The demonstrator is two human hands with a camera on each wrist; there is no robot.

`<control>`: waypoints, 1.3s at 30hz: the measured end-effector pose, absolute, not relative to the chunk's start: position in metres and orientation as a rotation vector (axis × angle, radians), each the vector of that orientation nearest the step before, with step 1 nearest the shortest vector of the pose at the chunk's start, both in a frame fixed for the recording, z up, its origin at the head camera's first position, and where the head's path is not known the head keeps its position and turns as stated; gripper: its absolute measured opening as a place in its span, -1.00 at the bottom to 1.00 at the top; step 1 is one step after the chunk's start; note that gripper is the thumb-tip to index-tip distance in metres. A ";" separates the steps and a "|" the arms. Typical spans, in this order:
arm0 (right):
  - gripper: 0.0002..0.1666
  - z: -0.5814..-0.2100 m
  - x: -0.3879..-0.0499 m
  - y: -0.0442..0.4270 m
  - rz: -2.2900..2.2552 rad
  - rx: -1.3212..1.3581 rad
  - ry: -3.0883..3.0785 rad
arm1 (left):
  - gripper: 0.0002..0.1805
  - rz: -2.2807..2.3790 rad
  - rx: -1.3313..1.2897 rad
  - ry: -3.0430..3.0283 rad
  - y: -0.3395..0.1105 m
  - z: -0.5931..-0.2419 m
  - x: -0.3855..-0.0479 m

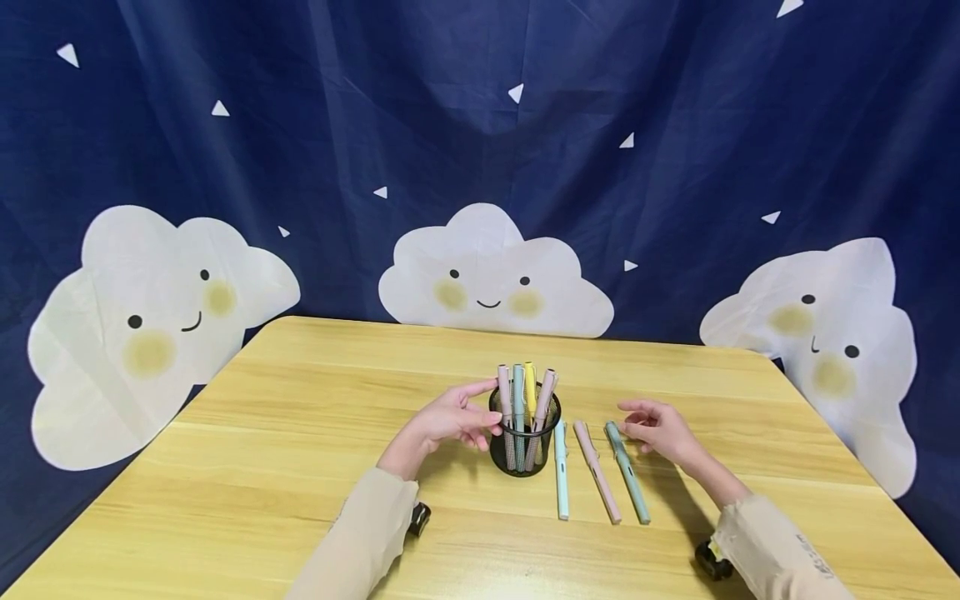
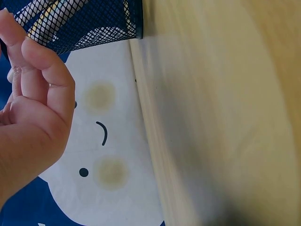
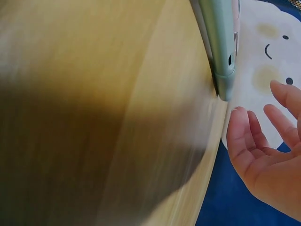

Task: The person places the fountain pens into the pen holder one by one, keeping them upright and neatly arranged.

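Note:
A black mesh pen holder (image 1: 520,473) stands upright on the table with several pens inside, among them a yellow pen (image 1: 531,387) and a blue-green pen (image 1: 518,408). My left hand (image 1: 452,414) is at the holder's left side, thumb and index finger extended to its rim. In the left wrist view, the mesh wall (image 2: 106,35) is just beyond the fingertips. To the right of the holder lie a light blue pen (image 1: 562,479), a pink pen (image 1: 598,475) and a green pen (image 1: 628,475). Beside the green pen's capped end is my right hand (image 1: 660,429), fingers loosely bent and holding nothing.
The pens and holder are on a wooden table (image 1: 300,400). Behind its far edge hangs a dark blue curtain (image 1: 450,108) printed with white clouds. A black wrist device (image 1: 714,560) shows under the right sleeve, another (image 1: 420,518) by the left sleeve.

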State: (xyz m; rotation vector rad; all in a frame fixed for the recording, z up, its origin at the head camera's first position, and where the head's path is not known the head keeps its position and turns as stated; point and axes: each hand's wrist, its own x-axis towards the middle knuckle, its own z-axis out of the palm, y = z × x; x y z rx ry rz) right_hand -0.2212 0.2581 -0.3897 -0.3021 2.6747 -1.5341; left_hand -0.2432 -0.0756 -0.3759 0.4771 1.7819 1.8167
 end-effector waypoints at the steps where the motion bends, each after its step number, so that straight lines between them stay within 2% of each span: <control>1: -0.52 -0.390 -0.221 0.259 -1.527 -0.300 2.666 | -0.21 1.816 0.477 1.782 -0.076 -0.376 -0.243; 23: -0.03 -0.388 -0.216 0.268 -1.410 -0.260 2.200 | -0.20 1.809 0.493 1.794 -0.076 -0.377 -0.244; 39: 0.04 -0.390 -0.219 0.264 -1.373 -0.202 2.178 | -0.20 1.813 0.489 1.793 -0.075 -0.377 -0.244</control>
